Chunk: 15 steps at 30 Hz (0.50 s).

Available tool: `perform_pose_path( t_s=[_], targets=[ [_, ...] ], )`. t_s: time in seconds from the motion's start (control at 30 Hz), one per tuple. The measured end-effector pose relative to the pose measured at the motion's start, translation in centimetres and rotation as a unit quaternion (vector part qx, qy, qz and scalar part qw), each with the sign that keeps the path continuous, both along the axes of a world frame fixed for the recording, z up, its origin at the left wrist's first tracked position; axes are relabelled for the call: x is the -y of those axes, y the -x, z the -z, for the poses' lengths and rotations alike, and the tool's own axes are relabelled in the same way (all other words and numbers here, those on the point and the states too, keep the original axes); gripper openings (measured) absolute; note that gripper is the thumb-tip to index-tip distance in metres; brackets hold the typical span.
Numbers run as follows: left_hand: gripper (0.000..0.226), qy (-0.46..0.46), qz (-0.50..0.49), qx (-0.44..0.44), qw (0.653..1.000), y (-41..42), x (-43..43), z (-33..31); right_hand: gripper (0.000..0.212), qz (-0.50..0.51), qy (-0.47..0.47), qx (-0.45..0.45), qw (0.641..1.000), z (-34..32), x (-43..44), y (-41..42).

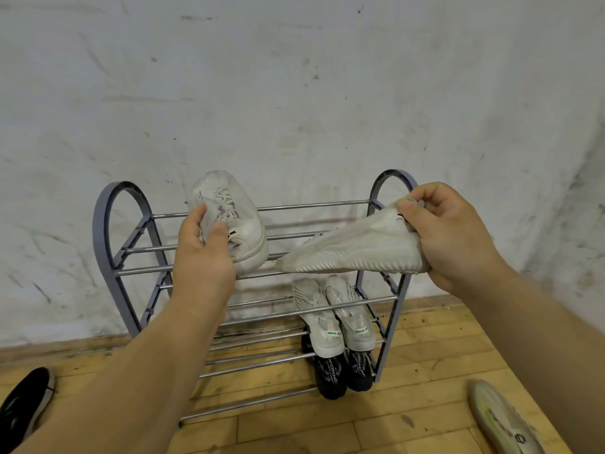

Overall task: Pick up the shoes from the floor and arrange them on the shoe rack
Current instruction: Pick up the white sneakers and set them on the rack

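Lying nearest on the plank floor [422, 342], a black shoe [24, 401] at seven o'clock and a pale upturned shoe [501, 417] at five o'clock are not yet on the rack. Beyond them both forearms reach out. The left hand [204, 250] has its fingers and thumb wrapped round the heel end of a white sneaker [229, 204], which sits on the top tier of the grey shoe rack [108, 231], toe to the wall. At three o'clock the right hand [448, 231] pinches the heel collar of the matching sneaker [353, 247], turned on its side, sole toward us, toe aimed at its partner; I cannot tell whether it touches the bars. Lower down, a white pair [334, 319] fills the right of the middle tier, with a black pair [343, 375] beneath. The scuffed wall [294, 93] stands behind. The risk, I'd say, is the gappy bars: set down sideways, that sneaker could wedge between them or roll off the front, and swinging it upright may nudge its partner askew.
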<state>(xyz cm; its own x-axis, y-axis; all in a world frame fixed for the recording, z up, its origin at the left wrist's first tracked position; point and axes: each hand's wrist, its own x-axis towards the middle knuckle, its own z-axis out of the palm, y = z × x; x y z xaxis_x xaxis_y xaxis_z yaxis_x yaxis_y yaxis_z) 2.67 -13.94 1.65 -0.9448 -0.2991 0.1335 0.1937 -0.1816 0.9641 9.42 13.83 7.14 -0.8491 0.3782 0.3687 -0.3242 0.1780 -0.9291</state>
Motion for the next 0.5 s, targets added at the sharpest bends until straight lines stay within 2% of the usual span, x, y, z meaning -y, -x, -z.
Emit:
perform_pose_path(
  t_s=[0.2,0.33,0.5],
  targets=[
    [0.03,-0.002,0.006,-0.011,1.0,-0.4,0.1,0.2,0.019,-0.002,0.03,-0.009,0.999,-0.7,0.9,-0.1],
    [0.046,-0.007,-0.018,-0.024,1.0,-0.5,0.0,0.3,0.022,0.013,0.051,-0.032,0.998,-1.1,1.2,0.0],
    [0.053,0.007,-0.028,-0.033,0.999,-0.5,-0.1,0.3,0.023,0.02,0.09,-0.049,0.995,-1.6,1.4,0.3]
  ],
)
